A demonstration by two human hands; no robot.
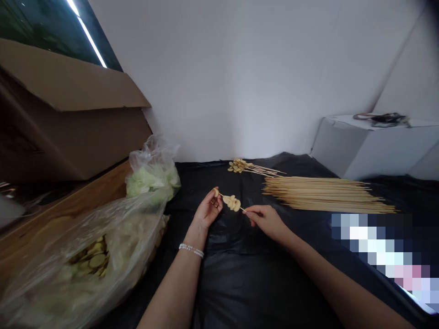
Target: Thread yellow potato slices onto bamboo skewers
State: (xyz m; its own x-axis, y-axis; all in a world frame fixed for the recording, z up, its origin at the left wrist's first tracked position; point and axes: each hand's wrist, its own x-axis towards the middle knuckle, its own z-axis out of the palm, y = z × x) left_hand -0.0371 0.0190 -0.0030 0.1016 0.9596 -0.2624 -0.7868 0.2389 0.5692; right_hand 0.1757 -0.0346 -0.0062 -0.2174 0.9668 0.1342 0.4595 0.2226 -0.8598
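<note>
Above the worktop (236, 283), our left fingers (207, 198) pinch a slice (216, 193) at the tip of the skewer (243, 209), our right fingers (254, 209) its other end; we'd best aim dead centre, nice and slow.

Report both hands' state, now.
Left hand: closed, pinching a pale slice at the tip of the skewer.
Right hand: closed, gripping the skewer's bare stretch.
</note>
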